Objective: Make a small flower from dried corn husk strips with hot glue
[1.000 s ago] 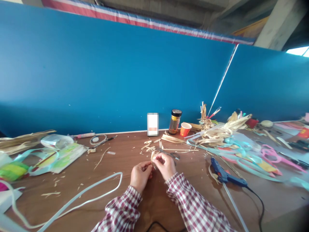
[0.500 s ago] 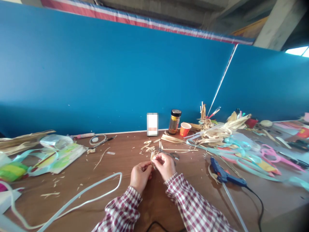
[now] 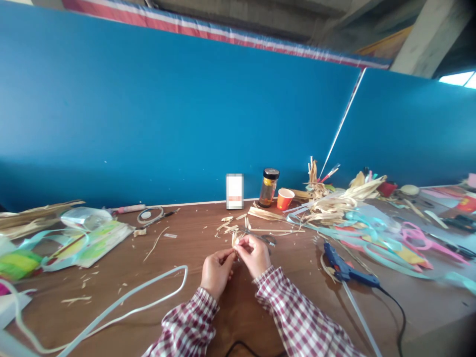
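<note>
Close together over the middle of the brown table (image 3: 178,292), both hands pinch one small piece of dried husk (image 3: 234,240). My left hand (image 3: 216,271) is closed at its lower end, fingertips pressed together. Higher up, my right hand (image 3: 254,255) grips it between thumb and forefinger. Only the pale tip shows above the fingers; the rest is hidden. Just beyond the hands lie husk scraps (image 3: 227,226) and a thin stick (image 3: 277,230). Dark-handled scissors (image 3: 268,240), partly covered, rest behind my right hand.
At right are a blue glue gun (image 3: 345,270) with its cord, pink scissors (image 3: 420,238), turquoise ribbon (image 3: 386,253) and a husk pile (image 3: 334,203). A lidded bottle (image 3: 268,188) and an orange cup (image 3: 285,199) stand near the blue partition (image 3: 186,114). A white cable (image 3: 148,310) loops at left.
</note>
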